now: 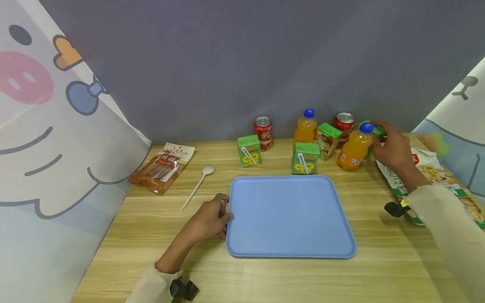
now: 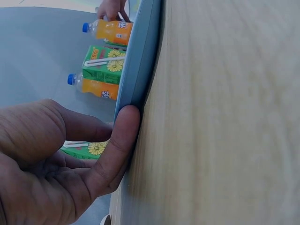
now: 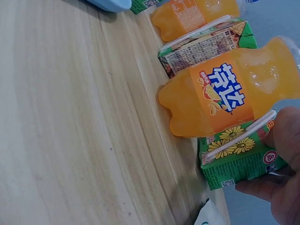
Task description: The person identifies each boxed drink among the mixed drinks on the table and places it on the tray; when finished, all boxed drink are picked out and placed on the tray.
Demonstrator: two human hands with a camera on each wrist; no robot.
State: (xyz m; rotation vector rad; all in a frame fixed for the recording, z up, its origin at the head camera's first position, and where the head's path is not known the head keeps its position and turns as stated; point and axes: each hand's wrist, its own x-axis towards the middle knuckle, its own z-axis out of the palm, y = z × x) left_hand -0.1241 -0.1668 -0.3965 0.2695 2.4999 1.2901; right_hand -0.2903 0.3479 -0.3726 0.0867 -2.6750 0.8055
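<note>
My left hand (image 1: pixel 209 219) pinches the left rim of a light blue tray (image 1: pixel 291 216). In the left wrist view, thumb and a finger meet at the tray's edge (image 2: pixel 137 61). At the back right, my right hand (image 1: pixel 395 149) grips a green drink carton (image 3: pixel 243 157), with thumb and fingers on either side of it. This carton stands upright, close beside an orange soda bottle (image 3: pixel 220 93) with a blue cap, which partly hides it in the head view. My right fingertips are partly cut off in the right wrist view.
Green drink cartons (image 1: pixel 249 151), red cola cans (image 1: pixel 263 132) and another orange soda bottle (image 1: pixel 305 128) line the back. A white spoon (image 1: pixel 198 185) and a brown snack packet (image 1: pixel 163 167) lie left. Large food bags (image 1: pixel 435 168) lie under my right forearm. A grey wall (image 1: pixel 242 63) bounds the table.
</note>
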